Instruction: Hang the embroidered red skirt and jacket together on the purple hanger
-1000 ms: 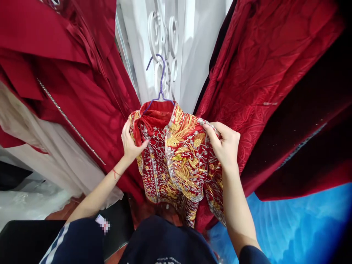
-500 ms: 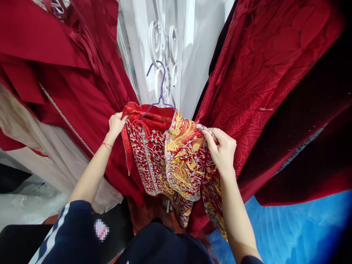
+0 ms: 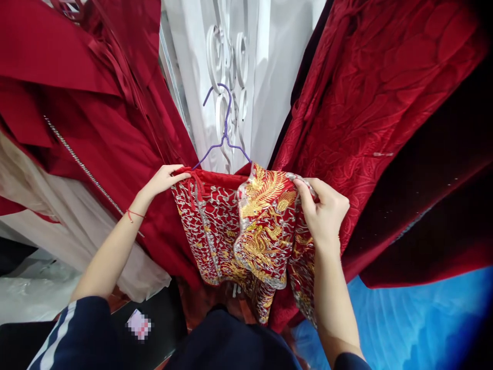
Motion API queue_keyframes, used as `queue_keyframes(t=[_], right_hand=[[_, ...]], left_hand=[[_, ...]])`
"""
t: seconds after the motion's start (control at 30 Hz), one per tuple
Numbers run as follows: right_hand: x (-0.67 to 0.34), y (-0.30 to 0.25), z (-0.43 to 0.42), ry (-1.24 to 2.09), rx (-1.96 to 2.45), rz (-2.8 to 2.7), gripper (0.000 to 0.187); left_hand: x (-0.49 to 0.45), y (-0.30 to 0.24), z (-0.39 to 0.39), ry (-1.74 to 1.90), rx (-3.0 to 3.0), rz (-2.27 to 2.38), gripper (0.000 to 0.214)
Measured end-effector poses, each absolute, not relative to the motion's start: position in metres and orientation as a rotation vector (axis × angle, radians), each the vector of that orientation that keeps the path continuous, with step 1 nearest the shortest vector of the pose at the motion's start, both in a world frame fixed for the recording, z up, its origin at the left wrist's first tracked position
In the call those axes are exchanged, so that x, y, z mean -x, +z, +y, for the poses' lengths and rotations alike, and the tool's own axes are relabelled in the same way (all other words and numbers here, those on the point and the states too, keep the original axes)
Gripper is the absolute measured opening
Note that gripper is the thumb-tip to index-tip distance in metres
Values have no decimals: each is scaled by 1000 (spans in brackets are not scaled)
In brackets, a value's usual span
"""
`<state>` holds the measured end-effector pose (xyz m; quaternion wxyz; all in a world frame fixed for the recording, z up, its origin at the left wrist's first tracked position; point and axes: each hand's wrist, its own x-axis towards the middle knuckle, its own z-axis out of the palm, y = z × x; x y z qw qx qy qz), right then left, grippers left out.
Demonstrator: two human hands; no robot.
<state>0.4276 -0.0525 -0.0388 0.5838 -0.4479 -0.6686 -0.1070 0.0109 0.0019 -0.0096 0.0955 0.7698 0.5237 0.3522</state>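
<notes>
In front of me a red embroidered skirt [image 3: 210, 221], worked in silver and gold, hangs from a purple wire hanger [image 3: 225, 134]. A red embroidered jacket [image 3: 264, 221] with gold bird motifs overlaps its right side. My left hand [image 3: 166, 181] pinches the skirt's waistband at the left end, close to a small red tie. With fingers and thumb closed, my right hand [image 3: 325, 205] grips the jacket's edge near its top right. The hanger's hook is bare at the top, in front of white scrollwork. Its lower arms pass down into the clothing and are partly hidden.
Dark red garments [image 3: 115, 128] hang at the left, with a pale sheer fabric [image 3: 115, 252] below. A red patterned dress [image 3: 377, 103] hangs at the right, above blue fabric [image 3: 416, 324]. White metal scrollwork [image 3: 242, 59] stands behind. A black surface [image 3: 162, 318] lies low left.
My hands have moved farther apart, the left going slightly down and the right going right. The skirt's waistband has flattened, and more of the hanger's arms shows above it.
</notes>
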Motion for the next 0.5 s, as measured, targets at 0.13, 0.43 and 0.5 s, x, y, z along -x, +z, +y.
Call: queue_keyframes(t=[0.13,0.43,0.5], right_hand=[[-450,-36,-63,-385,1183,-1421,38],[-521,-35,-121,-722,1407,-846,48],[-516,-32,-131,-749,1383,-867,47]], left_hand=[[3,-14,3,1073,-2278,1587,53],[-4,-6,-6,1002,-2346,1998,53],[-9,-5,-11,937,-2347,2086,52]])
